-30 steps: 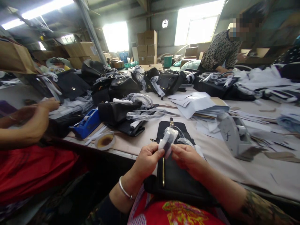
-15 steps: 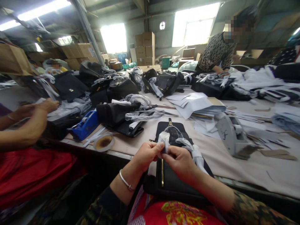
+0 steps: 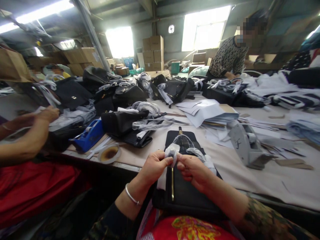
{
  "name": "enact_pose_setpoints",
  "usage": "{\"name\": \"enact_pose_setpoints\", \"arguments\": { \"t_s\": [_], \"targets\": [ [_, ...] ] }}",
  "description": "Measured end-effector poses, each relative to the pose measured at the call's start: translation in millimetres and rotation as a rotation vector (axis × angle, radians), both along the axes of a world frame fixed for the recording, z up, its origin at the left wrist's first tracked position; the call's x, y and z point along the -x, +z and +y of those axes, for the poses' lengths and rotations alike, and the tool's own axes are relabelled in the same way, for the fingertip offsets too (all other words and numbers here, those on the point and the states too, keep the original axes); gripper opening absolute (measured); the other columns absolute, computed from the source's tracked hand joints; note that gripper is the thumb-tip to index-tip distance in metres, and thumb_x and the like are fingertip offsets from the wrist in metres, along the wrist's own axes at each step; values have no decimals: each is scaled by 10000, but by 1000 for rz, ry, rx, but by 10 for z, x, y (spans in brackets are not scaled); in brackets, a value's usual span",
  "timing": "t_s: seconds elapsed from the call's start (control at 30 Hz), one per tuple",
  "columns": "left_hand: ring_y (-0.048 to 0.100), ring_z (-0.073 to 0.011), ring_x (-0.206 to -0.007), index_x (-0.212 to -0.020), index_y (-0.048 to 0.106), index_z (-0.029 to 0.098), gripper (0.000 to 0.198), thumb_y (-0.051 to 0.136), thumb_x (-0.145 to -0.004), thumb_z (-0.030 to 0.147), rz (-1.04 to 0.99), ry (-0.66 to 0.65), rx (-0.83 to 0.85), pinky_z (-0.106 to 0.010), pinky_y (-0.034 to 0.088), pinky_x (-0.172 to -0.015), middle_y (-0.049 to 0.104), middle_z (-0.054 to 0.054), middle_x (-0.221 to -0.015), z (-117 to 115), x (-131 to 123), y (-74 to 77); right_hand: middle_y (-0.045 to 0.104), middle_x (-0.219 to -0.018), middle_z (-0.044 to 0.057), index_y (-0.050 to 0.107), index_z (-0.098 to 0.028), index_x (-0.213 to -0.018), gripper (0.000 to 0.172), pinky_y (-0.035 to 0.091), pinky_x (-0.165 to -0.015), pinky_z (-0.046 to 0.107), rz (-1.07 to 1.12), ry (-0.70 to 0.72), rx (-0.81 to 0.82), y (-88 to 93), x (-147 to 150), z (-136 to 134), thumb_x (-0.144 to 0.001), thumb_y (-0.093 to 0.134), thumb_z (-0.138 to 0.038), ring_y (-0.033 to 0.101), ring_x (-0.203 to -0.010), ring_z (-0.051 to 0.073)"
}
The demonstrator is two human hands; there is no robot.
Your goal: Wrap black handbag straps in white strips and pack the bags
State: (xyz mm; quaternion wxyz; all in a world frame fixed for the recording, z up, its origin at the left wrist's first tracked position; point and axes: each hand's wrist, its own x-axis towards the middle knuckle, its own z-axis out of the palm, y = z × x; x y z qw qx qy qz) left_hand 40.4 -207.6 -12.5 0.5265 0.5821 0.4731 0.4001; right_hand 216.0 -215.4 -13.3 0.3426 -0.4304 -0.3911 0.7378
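A flat black handbag [image 3: 186, 196] with a gold zip lies at the table's near edge, partly over my lap. Its strap is wrapped in white tissue and clear film [image 3: 172, 151]. My left hand [image 3: 155, 165] and my right hand [image 3: 193, 170] both pinch that wrapping just above the bag, fingertips almost touching. A silver bangle sits on my left wrist. More film-wrapped strap [image 3: 203, 158] trails to the right of my right hand.
A grey tape dispenser [image 3: 246, 146] stands right of the bag, a blue one [image 3: 87, 136] and a tape roll [image 3: 109, 153] to the left. Black bags [image 3: 122, 121] and white paper sheets [image 3: 207, 111] crowd the table. A person's arm [image 3: 27, 140] works at left; another person [image 3: 231, 58] stands beyond.
My hands have lowered the wrapped strap from upright toward the bag and drawn closer together, bunching the tissue. The view has shifted slightly.
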Motion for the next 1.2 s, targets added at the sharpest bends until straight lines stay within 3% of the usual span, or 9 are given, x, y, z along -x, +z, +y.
{"name": "enact_pose_setpoints", "arguments": {
  "t_s": [0.1, 0.23, 0.37, 0.47, 0.53, 0.67, 0.8, 1.07, 1.2],
  "targets": [
    [542, -170, -770, -690, 690, 146, 197, 651, -847, 258, 210, 19, -258, -284, 420, -725, 576, -40, -777, -66, -35, -33, 319, -518, -114, 431, -206, -711, 418, 76, -391, 174, 258, -115, 302, 2, 57, 93, -763, 779, -431, 134, -412, 23],
    [550, -183, -823, -783, 701, 161, 170, 582, -890, 217, 358, 26, -419, -299, 438, -781, 570, -52, -831, -135, -60, -83, 307, -487, -120, 449, -200, -672, 388, 96, -377, 170, 272, -233, 265, -45, 125, 116, -686, 820, -312, 172, -393, 20],
    [530, -167, -753, -753, 672, 153, 249, 618, -873, 364, 381, -20, -217, -280, 424, -708, 554, -28, -774, -76, -9, -48, 336, -475, -109, 514, -193, -664, 363, 91, -391, 204, 88, -247, 97, -83, 139, 43, -627, 818, -389, 197, -396, 35],
    [422, -126, -569, -681, 606, 154, 530, 532, -868, 645, 285, -35, 99, -253, 327, -530, 442, 24, -594, 45, -8, -5, 444, -505, -56, 591, -168, -647, 301, 224, -440, 228, -125, -185, -127, -120, 142, -4, -681, 742, -426, 334, -457, 74],
    [348, -108, -513, -638, 570, 159, 611, 495, -839, 732, 307, 12, 208, -249, 249, -475, 382, 42, -537, 122, -52, 8, 500, -553, -27, 599, -163, -622, 291, 292, -508, 249, -276, -146, -304, -161, 150, -15, -728, 680, -421, 401, -530, 102],
    [326, -96, -504, -604, 562, 157, 534, 566, -834, 640, 430, 32, 226, -245, 222, -455, 391, 43, -524, 197, -165, -6, 469, -536, -28, 535, -179, -572, 348, 291, -543, 271, -589, -150, -540, -263, 166, -20, -823, 587, -414, 401, -550, 119],
    [459, -121, -583, -688, 639, 135, 469, 598, -839, 577, 387, 5, 170, -224, 324, -493, 540, 4, -615, 204, -193, -57, 632, -659, 32, 637, -169, -698, 274, 362, -607, 288, -705, -136, -661, -316, 172, -42, -877, 520, -340, 542, -631, 167],
    [481, -120, -489, -747, 626, 153, 349, 620, -850, 486, 367, -19, 331, -234, 340, -456, 538, 22, -566, 233, -198, -61, 650, -644, 37, 661, -167, -660, 275, 391, -624, 292, -612, -130, -621, -363, 197, -36, -845, 536, -327, 568, -645, 177],
    [559, -156, -560, -685, 621, 160, 347, 555, -890, 431, 598, -18, 138, -255, 357, -499, 604, -21, -607, 203, -215, -12, 621, -630, 10, 665, -167, -667, 202, 392, -586, 263, -352, -78, -417, -350, 152, -52, -768, 602, -331, 531, -614, 145]
  ]
}}
